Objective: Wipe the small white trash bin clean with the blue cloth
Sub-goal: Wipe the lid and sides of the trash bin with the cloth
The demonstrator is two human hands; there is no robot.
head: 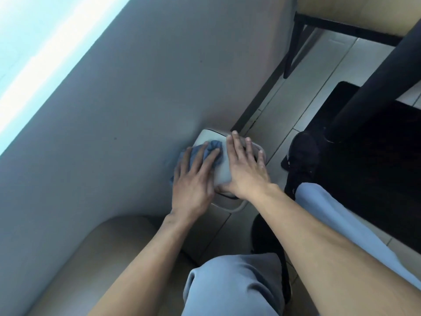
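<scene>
Risks first: small white plastic trash bin with a flat lid sat at centre frame on the pale tiled floor, tight against the grey wall. Left hand lay flat with straight fingers pressing the bunched blue cloth onto the lid's left part; right hand was spread flat on the lid's right part, fingertips over the far edge, bracing rather than gripping. A hard stroke could probably skid the light bin sideways or tip it, since nothing clamped it. Cloth was bunched, so contact looked patchy and spots could be missed; it could also slip off the wall-side edge. Lid might flex or swing under pressure. Hidden: bin body and sides under both hands, most of the cloth, any dirt. Black shoe and dark mat at right were murky.
</scene>
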